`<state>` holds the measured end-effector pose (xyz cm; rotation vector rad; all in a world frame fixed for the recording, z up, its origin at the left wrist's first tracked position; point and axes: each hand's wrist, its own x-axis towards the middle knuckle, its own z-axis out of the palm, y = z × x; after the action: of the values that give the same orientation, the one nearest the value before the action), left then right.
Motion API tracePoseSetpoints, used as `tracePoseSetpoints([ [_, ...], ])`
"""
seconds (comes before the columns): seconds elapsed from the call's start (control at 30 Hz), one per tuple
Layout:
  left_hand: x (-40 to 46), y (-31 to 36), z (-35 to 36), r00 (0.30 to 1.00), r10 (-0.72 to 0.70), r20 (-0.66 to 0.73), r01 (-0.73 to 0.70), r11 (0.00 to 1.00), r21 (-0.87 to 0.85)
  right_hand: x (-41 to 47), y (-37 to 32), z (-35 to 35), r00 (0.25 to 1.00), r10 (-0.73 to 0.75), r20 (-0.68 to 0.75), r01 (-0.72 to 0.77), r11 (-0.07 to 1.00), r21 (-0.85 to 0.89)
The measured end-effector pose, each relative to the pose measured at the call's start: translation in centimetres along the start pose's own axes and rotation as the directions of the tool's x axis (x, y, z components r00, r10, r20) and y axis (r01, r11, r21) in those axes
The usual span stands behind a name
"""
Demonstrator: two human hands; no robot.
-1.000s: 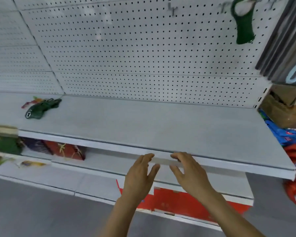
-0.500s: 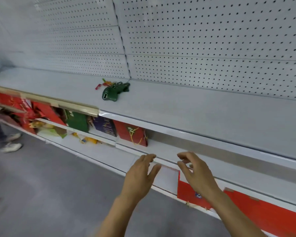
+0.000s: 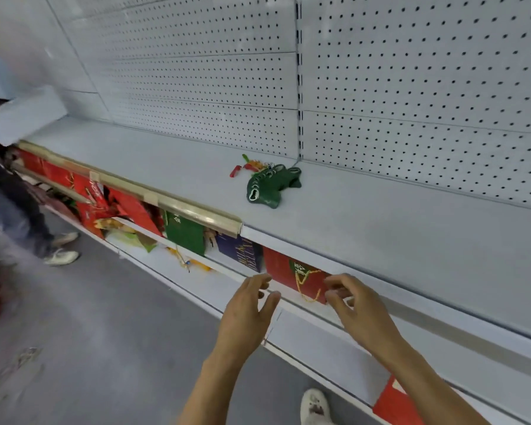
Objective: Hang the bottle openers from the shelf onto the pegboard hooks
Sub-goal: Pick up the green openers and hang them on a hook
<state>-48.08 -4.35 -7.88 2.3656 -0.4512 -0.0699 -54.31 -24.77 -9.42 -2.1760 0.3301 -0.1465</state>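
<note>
Head view is showing both grips hanging released, the left hand (image 3: 246,314) and right hand (image 3: 354,311) grasping nothing. Beyond them, green bottle openers (image 3: 269,187) are lying on the shelf (image 3: 380,228), probably light, stiff; pinching the looped end should suit.

Bystander (image 3: 16,191) at left edge blurred, cut off above the legs.

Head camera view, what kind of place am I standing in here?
Most likely a retail shop aisle. A long white shelf is backed by pegboard panels, a green bottle opener lies on it, and coloured gift bags stand on the shelf below.
</note>
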Motion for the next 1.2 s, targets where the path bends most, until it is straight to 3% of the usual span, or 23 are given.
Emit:
tracePoseSetpoints([
  [0.33,16.8,-2.8,-1.8,0.995,-0.091,-0.029,0.089,0.994,-0.064,17.6,-4.3,2.0,0.998,-0.061,0.01,0.062,0.992,-0.115],
  [0.53,23.2,-4.5,-2.3,0.987,-0.158,-0.025,0.157,0.987,-0.031,26.0,-7.0,5.6,0.994,-0.106,0.006,0.103,0.944,-0.314],
  [0.7,26.2,-6.4,-2.5,0.982,-0.187,0.009,0.186,0.98,0.068,29.1,-8.2,8.0,0.995,-0.095,0.02,0.09,0.819,-0.567],
  [1.0,28.1,-9.3,-3.7,0.987,-0.145,0.07,0.131,0.977,0.168,29.6,-9.3,9.3,0.996,0.086,0.003,-0.073,0.865,-0.496],
  [1.2,28.5,-9.2,-4.5,0.983,-0.13,0.127,0.125,0.991,0.047,28.1,-9.9,10.5,0.986,0.156,-0.055,-0.164,0.874,-0.457],
])
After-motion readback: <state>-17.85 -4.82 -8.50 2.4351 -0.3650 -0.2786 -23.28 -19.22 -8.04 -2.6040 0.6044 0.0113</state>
